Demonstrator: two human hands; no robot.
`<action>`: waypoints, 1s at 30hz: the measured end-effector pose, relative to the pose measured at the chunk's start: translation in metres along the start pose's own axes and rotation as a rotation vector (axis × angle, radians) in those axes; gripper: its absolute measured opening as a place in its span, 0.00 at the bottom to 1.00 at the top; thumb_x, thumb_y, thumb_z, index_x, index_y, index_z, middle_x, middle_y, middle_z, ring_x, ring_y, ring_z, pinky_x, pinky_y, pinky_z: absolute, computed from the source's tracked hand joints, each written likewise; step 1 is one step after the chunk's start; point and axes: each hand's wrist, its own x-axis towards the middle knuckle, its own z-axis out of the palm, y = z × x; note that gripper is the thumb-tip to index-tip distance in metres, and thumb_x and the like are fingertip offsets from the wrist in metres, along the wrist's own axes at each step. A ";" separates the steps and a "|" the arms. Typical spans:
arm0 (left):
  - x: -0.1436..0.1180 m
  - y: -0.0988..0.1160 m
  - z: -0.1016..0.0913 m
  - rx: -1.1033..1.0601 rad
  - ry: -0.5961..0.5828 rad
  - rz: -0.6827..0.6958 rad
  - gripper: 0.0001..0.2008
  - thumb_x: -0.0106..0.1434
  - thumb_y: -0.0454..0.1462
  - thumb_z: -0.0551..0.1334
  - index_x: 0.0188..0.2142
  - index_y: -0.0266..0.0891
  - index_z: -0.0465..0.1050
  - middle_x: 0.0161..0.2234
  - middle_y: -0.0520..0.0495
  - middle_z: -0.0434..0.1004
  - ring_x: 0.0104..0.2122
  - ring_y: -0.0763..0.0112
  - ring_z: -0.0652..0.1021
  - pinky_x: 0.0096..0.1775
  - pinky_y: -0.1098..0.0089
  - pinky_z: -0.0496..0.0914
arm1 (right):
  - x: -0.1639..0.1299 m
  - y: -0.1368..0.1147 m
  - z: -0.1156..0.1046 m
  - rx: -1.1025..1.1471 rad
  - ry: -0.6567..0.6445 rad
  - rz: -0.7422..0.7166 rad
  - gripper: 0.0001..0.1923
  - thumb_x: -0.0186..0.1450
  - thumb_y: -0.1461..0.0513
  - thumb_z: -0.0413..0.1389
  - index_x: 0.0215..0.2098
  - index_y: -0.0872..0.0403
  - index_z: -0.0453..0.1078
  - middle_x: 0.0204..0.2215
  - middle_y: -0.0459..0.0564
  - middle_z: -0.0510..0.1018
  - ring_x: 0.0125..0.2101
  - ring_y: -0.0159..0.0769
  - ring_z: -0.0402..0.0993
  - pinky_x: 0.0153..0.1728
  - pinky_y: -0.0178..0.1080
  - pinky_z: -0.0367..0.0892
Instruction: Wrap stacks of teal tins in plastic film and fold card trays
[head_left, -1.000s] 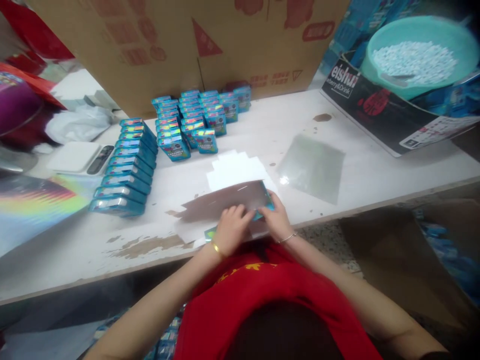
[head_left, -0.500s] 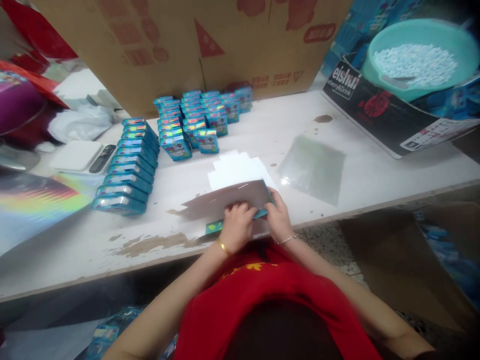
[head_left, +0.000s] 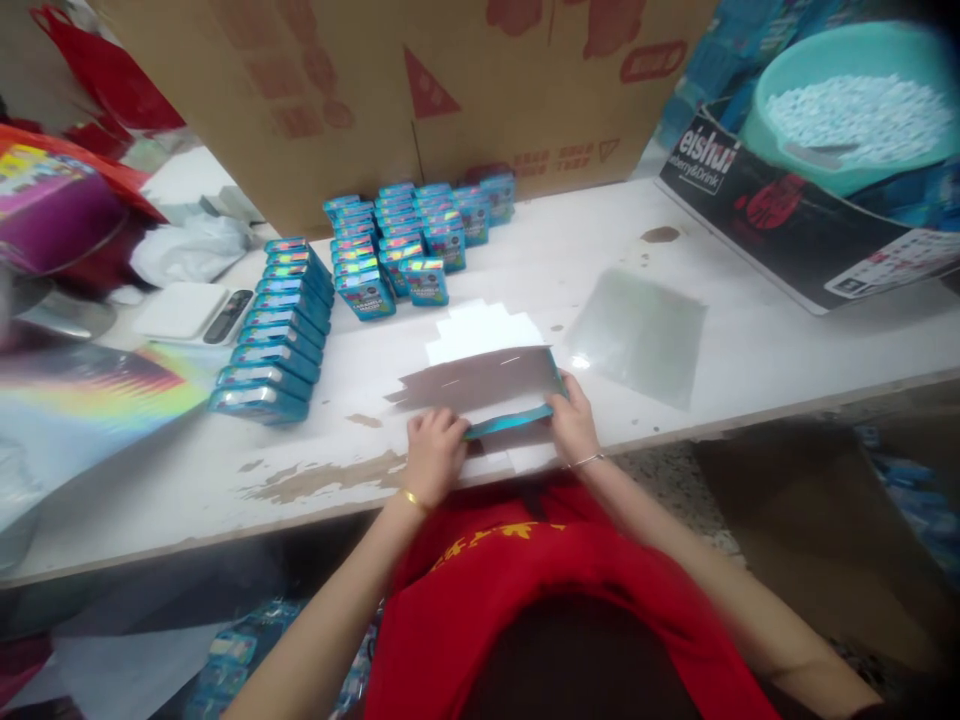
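Observation:
My left hand [head_left: 433, 452] and my right hand [head_left: 574, 425] grip the two ends of a flat teal box [head_left: 510, 421] near the table's front edge. A clear film sheet [head_left: 480, 378] is folded over the box and stands up behind it. Under and behind them lies a stack of white paper sheets [head_left: 480, 330]. My hands sit apart, one at each end of the box, pressing the film against it.
Rows of small teal boxes [head_left: 409, 240] stand at the back, and a long stack of them [head_left: 274, 335] lies to the left. A second film sheet [head_left: 637, 335] lies right. A large cardboard box [head_left: 420, 90], a scale [head_left: 191, 312], a teal basin of white pieces [head_left: 855, 105] and holographic sheets [head_left: 82, 395] surround the table [head_left: 750, 350].
My hands have moved apart, from together over the box's middle to its two ends. The left hand slid left. The film now stands more upright behind the box.

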 end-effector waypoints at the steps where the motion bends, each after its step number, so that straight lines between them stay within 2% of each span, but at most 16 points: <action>1: 0.002 -0.001 0.001 -0.013 -0.026 0.006 0.09 0.62 0.33 0.55 0.40 0.42 0.72 0.37 0.46 0.70 0.40 0.62 0.67 0.42 0.60 0.57 | -0.001 0.001 0.000 -0.003 0.003 0.002 0.24 0.51 0.61 0.49 0.47 0.51 0.63 0.32 0.44 0.69 0.28 0.32 0.63 0.27 0.35 0.64; 5: 0.012 -0.005 -0.001 -0.032 -0.119 0.020 0.09 0.64 0.35 0.54 0.37 0.43 0.73 0.37 0.47 0.71 0.41 0.62 0.68 0.42 0.60 0.57 | -0.001 0.009 -0.002 -0.079 -0.019 -0.064 0.24 0.52 0.60 0.48 0.48 0.51 0.63 0.34 0.46 0.71 0.31 0.35 0.65 0.31 0.37 0.65; 8: 0.017 -0.004 -0.013 -0.028 -0.195 0.037 0.10 0.65 0.38 0.54 0.35 0.42 0.75 0.36 0.47 0.72 0.41 0.62 0.69 0.41 0.62 0.58 | 0.009 0.015 -0.006 -0.161 -0.048 -0.101 0.24 0.52 0.61 0.46 0.48 0.52 0.64 0.33 0.46 0.71 0.32 0.36 0.65 0.33 0.38 0.65; 11: 0.018 0.008 -0.027 -0.065 -0.302 0.038 0.11 0.64 0.38 0.54 0.33 0.41 0.75 0.35 0.47 0.72 0.36 0.66 0.72 0.36 0.67 0.61 | 0.034 0.015 -0.006 -0.307 -0.092 -0.066 0.24 0.53 0.62 0.45 0.48 0.53 0.64 0.30 0.46 0.71 0.29 0.36 0.65 0.32 0.40 0.65; 13: 0.020 0.023 -0.028 -0.087 -0.314 0.003 0.10 0.63 0.37 0.54 0.33 0.41 0.74 0.34 0.47 0.73 0.34 0.67 0.73 0.34 0.68 0.62 | 0.057 0.010 -0.001 -0.467 -0.148 -0.095 0.24 0.55 0.63 0.46 0.50 0.54 0.63 0.29 0.47 0.71 0.28 0.37 0.65 0.32 0.42 0.66; 15: 0.028 0.040 -0.021 -0.126 -0.291 -0.060 0.09 0.61 0.35 0.55 0.40 0.41 0.71 0.33 0.46 0.74 0.34 0.65 0.75 0.34 0.68 0.64 | 0.077 0.001 0.007 -0.666 -0.177 -0.251 0.23 0.58 0.62 0.47 0.52 0.55 0.62 0.32 0.52 0.72 0.32 0.42 0.66 0.37 0.47 0.66; 17: 0.039 0.053 -0.007 -0.214 -0.272 -0.131 0.17 0.58 0.34 0.58 0.48 0.39 0.65 0.31 0.47 0.76 0.34 0.63 0.76 0.34 0.68 0.65 | 0.086 -0.008 0.013 -0.870 -0.146 -0.483 0.21 0.61 0.60 0.49 0.52 0.56 0.63 0.40 0.58 0.71 0.41 0.49 0.65 0.44 0.53 0.63; 19: 0.051 0.057 0.005 -0.362 -0.262 -0.190 0.21 0.56 0.35 0.61 0.50 0.37 0.62 0.29 0.48 0.76 0.32 0.64 0.77 0.34 0.68 0.68 | 0.080 -0.014 0.013 -1.003 -0.106 -0.674 0.21 0.65 0.57 0.49 0.53 0.56 0.63 0.49 0.62 0.68 0.48 0.53 0.61 0.49 0.56 0.59; 21: 0.058 0.053 0.008 -0.510 -0.239 -0.183 0.19 0.58 0.40 0.62 0.48 0.37 0.63 0.31 0.48 0.77 0.32 0.66 0.77 0.35 0.69 0.69 | 0.060 -0.014 0.004 -1.027 -0.161 -0.796 0.20 0.67 0.59 0.45 0.57 0.55 0.60 0.53 0.60 0.65 0.51 0.52 0.59 0.50 0.54 0.60; 23: 0.056 0.040 0.000 -0.526 -0.193 -0.079 0.14 0.62 0.42 0.58 0.46 0.37 0.66 0.35 0.45 0.77 0.34 0.68 0.77 0.38 0.68 0.70 | 0.033 -0.008 -0.012 -1.013 -0.287 -0.878 0.22 0.68 0.65 0.42 0.60 0.53 0.57 0.54 0.58 0.64 0.51 0.48 0.61 0.50 0.52 0.62; 25: 0.047 0.025 -0.012 -0.354 -0.155 0.127 0.11 0.66 0.37 0.53 0.45 0.37 0.69 0.41 0.42 0.76 0.40 0.66 0.76 0.44 0.64 0.69 | 0.003 0.001 -0.029 -1.043 -0.439 -0.928 0.26 0.66 0.69 0.41 0.62 0.52 0.55 0.56 0.58 0.64 0.49 0.46 0.63 0.47 0.50 0.64; 28: 0.028 0.004 -0.022 -0.020 -0.191 0.472 0.14 0.65 0.31 0.52 0.47 0.39 0.71 0.49 0.41 0.72 0.53 0.59 0.70 0.56 0.52 0.59 | -0.028 0.015 -0.043 -1.149 -0.651 -0.977 0.28 0.64 0.70 0.43 0.62 0.52 0.53 0.59 0.57 0.60 0.46 0.45 0.64 0.42 0.47 0.66; 30: 0.017 -0.005 -0.019 0.101 -0.241 0.598 0.14 0.64 0.34 0.55 0.49 0.41 0.70 0.54 0.41 0.69 0.57 0.55 0.66 0.60 0.46 0.50 | -0.035 0.021 -0.044 -1.197 -0.746 -1.018 0.25 0.66 0.68 0.45 0.61 0.51 0.56 0.60 0.57 0.59 0.45 0.44 0.65 0.40 0.46 0.65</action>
